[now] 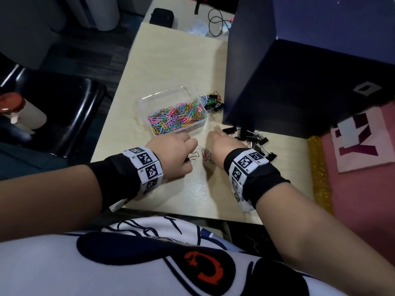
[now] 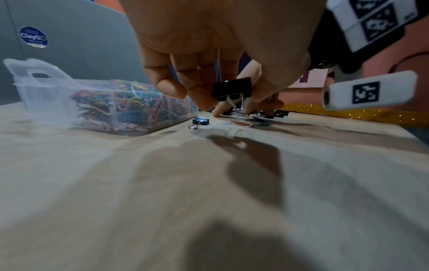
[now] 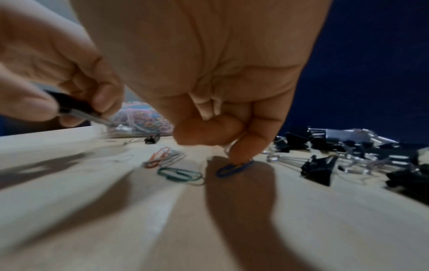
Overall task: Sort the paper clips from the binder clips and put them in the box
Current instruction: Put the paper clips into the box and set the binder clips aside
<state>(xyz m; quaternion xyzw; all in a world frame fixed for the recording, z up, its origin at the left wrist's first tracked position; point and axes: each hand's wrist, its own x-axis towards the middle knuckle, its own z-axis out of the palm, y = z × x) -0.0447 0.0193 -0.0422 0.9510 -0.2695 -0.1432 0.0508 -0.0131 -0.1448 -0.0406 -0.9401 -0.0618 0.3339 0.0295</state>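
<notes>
A clear plastic box (image 1: 149,99) full of coloured paper clips (image 1: 177,118) stands on the pale table (image 1: 171,60). My left hand (image 1: 191,149) hovers just in front of it and pinches a black binder clip (image 2: 232,88) above the tabletop. Beside it my right hand (image 3: 223,146) curls down, its forefinger tip on one end of a blue paper clip (image 3: 234,167), the thumb close by. A green paper clip (image 3: 180,174) and an orange one (image 3: 157,157) lie loose between the hands. One small binder clip (image 2: 200,121) lies near the box corner.
A heap of black binder clips (image 1: 254,137) lies right of my right hand, a smaller heap (image 1: 211,101) behind the box. A tall dark blue carton (image 1: 299,82) stands at the table's right. A black chair (image 1: 70,116) is on the left.
</notes>
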